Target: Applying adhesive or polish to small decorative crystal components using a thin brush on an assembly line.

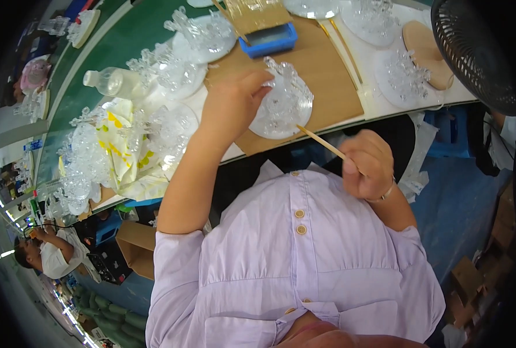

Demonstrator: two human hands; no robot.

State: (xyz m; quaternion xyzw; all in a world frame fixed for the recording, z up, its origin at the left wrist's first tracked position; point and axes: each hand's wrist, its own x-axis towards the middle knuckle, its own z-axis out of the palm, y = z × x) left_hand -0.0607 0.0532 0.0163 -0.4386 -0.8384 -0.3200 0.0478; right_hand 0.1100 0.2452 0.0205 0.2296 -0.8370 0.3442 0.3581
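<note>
In front of me, on brown cardboard, lies a round white disc (264, 126) bearing a cluster of clear, glassy ornament pieces (284, 95). My left hand (235, 104) reaches over the disc's left side, its thumb and fingers pinched against the clear ornament pieces. What exactly sits between those fingertips is partly hidden. Low on the right, my right hand (369, 165) is closed around a thin wooden stick (322, 142). The stick points up and left, its tip at the disc's lower right edge. My right hand is slightly blurred.
Beyond the disc stands a blue tray (269, 42) with a cardboard flap over it. Several similar discs (209, 40) with clear pieces crowd the left and back. A plastic bottle (112, 82) lies left, near a yellow-patterned cloth (122, 142). A black fan (478, 52) stands right. Another person (55, 252) sits far left.
</note>
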